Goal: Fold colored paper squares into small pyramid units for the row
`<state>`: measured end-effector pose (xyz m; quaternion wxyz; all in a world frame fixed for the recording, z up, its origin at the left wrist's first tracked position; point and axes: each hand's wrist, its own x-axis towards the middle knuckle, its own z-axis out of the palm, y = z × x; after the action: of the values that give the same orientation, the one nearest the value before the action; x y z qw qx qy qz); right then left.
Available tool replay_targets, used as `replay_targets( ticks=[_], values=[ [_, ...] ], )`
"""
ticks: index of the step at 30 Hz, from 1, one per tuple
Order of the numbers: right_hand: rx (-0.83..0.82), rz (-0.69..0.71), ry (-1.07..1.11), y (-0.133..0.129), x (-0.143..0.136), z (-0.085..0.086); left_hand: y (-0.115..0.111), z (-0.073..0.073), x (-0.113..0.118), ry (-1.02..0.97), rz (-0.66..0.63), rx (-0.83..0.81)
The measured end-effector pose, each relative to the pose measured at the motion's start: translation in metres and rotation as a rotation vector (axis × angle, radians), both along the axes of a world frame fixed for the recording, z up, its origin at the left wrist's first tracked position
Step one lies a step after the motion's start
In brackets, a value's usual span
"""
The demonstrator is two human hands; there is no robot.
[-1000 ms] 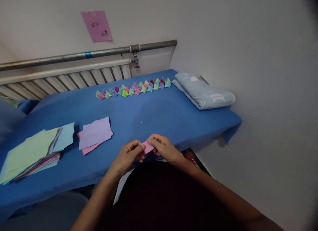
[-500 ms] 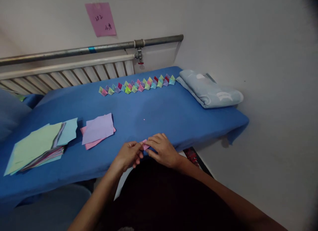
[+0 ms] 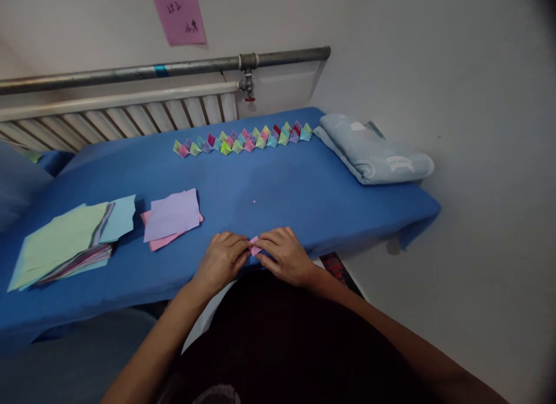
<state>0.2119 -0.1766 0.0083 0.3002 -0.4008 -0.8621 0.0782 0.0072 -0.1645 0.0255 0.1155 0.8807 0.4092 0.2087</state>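
Observation:
A small folded piece of pink paper [image 3: 255,246] is pinched between my two hands at the front edge of the blue-covered bed [image 3: 226,184]. My left hand [image 3: 222,258] grips its left side with thumb and fingers. On the other side, my right hand [image 3: 284,254] has its fingertips closed on the paper. Further back lies a chain of folded paper pieces [image 3: 249,143] in many colours, set in a row. A tiny pink scrap [image 3: 254,201] rests on the cover beyond my hands.
Left of my hands lie purple and pink sheets [image 3: 172,216] and a larger stack of coloured paper [image 3: 65,239]. A folded light-blue blanket [image 3: 377,152] sits at the back right. Behind the bed are a radiator [image 3: 143,116] and a metal pipe [image 3: 121,75].
My left hand has turned, its fingers now closing over the pink paper's left side. The right hand keeps its hold. The view has tipped slightly downward.

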Motion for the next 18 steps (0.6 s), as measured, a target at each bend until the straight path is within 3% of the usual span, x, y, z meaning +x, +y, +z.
replay_targets(
  ticks=[6,18],
  values=[
    [0.045,-0.025,-0.017,-0.001,0.0,-0.005,0.005,-0.004,-0.006,0.015,-0.093,0.195],
    [0.141,-0.045,-0.044,-0.002,0.001,-0.012,0.006,-0.005,-0.004,0.016,-0.153,0.396]
  ],
)
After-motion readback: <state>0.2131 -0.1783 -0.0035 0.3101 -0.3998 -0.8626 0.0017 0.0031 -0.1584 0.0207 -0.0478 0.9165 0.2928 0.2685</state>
